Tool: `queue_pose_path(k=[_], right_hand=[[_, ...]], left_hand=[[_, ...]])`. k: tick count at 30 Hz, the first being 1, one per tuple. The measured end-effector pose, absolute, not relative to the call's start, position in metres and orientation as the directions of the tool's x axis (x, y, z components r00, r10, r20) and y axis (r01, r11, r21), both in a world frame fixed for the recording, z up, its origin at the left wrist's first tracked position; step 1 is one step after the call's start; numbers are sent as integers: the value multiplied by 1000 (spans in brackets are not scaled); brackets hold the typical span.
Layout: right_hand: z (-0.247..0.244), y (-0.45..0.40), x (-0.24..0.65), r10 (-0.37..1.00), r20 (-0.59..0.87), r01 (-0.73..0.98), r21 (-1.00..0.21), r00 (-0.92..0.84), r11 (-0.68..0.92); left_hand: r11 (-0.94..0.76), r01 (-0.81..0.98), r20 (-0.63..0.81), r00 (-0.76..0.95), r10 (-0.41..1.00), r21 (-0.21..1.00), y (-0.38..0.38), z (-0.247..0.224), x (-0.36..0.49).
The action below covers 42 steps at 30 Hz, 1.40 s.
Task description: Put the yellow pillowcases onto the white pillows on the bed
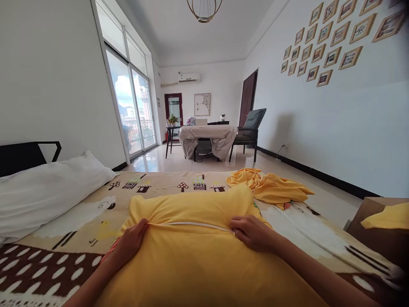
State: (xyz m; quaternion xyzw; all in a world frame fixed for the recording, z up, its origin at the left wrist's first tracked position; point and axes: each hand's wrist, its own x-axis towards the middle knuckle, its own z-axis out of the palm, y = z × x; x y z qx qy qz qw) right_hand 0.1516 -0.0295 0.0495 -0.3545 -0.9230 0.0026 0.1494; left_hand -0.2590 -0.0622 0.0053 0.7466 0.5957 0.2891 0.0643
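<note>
A yellow pillowcase [191,260] lies in front of me on the bed, filled out like a pillow. Across it runs a white zipper [194,224], with a pale strip showing between the fabric edges. My left hand [134,238] pinches the yellow fabric at the zipper's left end. At the right end, my right hand [252,232] is closed with fingertips on the zipper edge; whether it grips the zipper pull is too small to tell. Beyond the right hand lies a crumpled yellow cloth [277,187].
A patterned blanket [166,181] covers the bed. To the left rests a white pillow [54,192] near a black headboard [22,157]. On the right stands a cardboard box [367,217] with yellow fabric [390,217] over it. Farther off are a covered table [207,131] and a dark chair [252,125].
</note>
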Motion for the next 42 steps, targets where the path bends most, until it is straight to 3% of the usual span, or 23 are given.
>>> queue_pose_path(k=[3, 7, 10, 13, 16, 18, 20, 22, 24, 27, 30, 32, 34, 37, 39, 42], right_hand=[[44, -31, 148, 670, 223, 663, -117, -708, 739], [30, -34, 152, 685, 270, 683, -115, -677, 721], [14, -32, 158, 660, 401, 720, 2, -636, 693], [13, -25, 162, 509, 587, 717, 187, -629, 671], [38, -18, 164, 339, 681, 691, 341, -649, 637], [58, -15, 164, 316, 707, 706, 358, -633, 611], [68, -13, 160, 336, 727, 728, 320, -599, 606], [62, -11, 153, 391, 728, 742, 238, -563, 627], [47, -8, 143, 517, 680, 752, 77, -520, 655], [26, -2, 131, 741, 509, 704, -318, -438, 634], [21, -2, 130, 810, 413, 589, -556, -416, 586], [22, -5, 133, 808, 419, 565, -577, -414, 589], [21, -9, 136, 801, 440, 567, -566, -406, 599], [15, -12, 134, 759, 530, 565, -518, -377, 642], [12, -12, 129, 707, 612, 581, -448, -355, 679], [10, -12, 124, 632, 691, 636, -319, -351, 702]], left_hand=[[-316, 859, 316, 193, 929, 403, -66, 27, -260], [-397, 894, 329, 319, 889, 206, -67, 48, -269], [-425, 904, 475, 352, 806, 53, -61, 39, -271], [-417, 907, 624, 360, 694, -60, -52, 32, -269], [-395, 901, 756, 383, 530, -179, -43, 55, -272], [-367, 900, 833, 380, 403, -233, -39, 79, -277], [-353, 904, 877, 358, 320, -241, -35, 91, -283], [-364, 910, 877, 332, 347, -200, -30, 82, -289], [-389, 919, 804, 282, 524, -69, -23, 56, -292], [-285, 921, 543, 101, 834, 267, -9, 13, -293], [-164, 897, 334, 19, 942, 410, 0, 2, -289], [-142, 924, 229, 61, 971, 356, -1, 14, -284], [-78, 977, 186, 40, 982, 200, -7, 33, -272], [-7, 1000, 315, 13, 949, -18, -23, 64, -232], [-110, 993, 360, 119, 925, -46, -33, 81, -187], [-402, 915, 313, 372, 874, 32, -42, 95, -110]])
